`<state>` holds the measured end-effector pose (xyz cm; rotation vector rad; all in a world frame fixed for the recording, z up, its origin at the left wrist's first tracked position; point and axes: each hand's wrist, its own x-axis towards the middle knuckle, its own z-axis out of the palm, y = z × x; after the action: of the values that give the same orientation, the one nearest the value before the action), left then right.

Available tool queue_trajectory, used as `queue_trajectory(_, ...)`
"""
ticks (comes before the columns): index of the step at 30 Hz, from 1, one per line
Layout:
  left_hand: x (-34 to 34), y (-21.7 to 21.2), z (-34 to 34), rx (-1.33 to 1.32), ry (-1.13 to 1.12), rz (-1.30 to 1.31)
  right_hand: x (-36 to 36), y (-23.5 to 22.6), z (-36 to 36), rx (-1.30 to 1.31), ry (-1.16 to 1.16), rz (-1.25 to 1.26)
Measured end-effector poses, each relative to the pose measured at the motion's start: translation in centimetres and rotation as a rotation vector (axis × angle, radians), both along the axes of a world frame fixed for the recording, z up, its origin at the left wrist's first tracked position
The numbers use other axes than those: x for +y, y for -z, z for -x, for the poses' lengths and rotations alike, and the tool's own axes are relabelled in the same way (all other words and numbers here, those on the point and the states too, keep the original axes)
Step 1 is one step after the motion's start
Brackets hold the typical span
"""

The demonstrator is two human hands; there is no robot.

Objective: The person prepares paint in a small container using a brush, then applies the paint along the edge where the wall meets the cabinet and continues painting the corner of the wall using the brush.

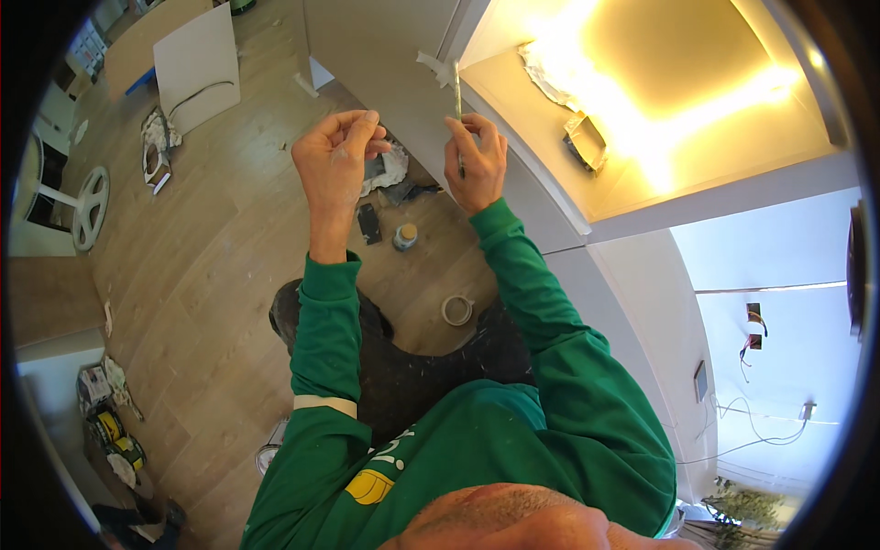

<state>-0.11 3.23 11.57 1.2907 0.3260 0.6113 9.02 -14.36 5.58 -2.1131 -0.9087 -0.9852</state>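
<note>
My right hand (pixel 477 165) is closed around a slim stick-like tool (pixel 457 92), perhaps a fine brush. Its upper end points at the edge of the pale cabinet panel (pixel 376 41), beside a torn piece of whitish tape (pixel 431 68). Whether the tip touches the panel, I cannot tell. To its left, my left hand (pixel 337 147) is raised with thumb and fingers pinched together. Anything between those fingertips is too small to make out. Below the hands, a small jar with a tan lid (pixel 405 236) and a roll of tape (pixel 456 310) rest on the wood-look floor.
A lit cabinet niche (pixel 513 101) opens at the right, with a small box-like piece (pixel 585 142) inside. Crumpled white material (pixel 392 170) and a dark flat piece (pixel 368 224) lie near the cabinet base. Boards (pixel 197 55) and a white wheel-shaped base (pixel 92 209) are farther left.
</note>
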Motion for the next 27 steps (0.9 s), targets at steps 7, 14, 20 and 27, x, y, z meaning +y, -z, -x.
queue_trajectory(7, 0.0, -0.4, 0.1, 0.024, 0.000, -0.012, 0.0, -0.9, 1.0, -0.013, -0.008, 0.010)
queue_trajectory(14, 0.1, 0.4, -0.2, 0.020, 0.016, -0.008, 0.6, -6.2, -0.3, -0.147, 0.022, -0.049)
queue_trajectory(20, -0.3, 0.3, -0.4, 0.003, -0.010, 0.001, 0.5, -6.9, -1.2, -0.175, 0.029, -0.077)
queue_trajectory(27, -0.4, 0.4, -0.6, 0.007, 0.004, 0.004, -0.2, -5.2, -0.5, -0.092, 0.020, -0.062)
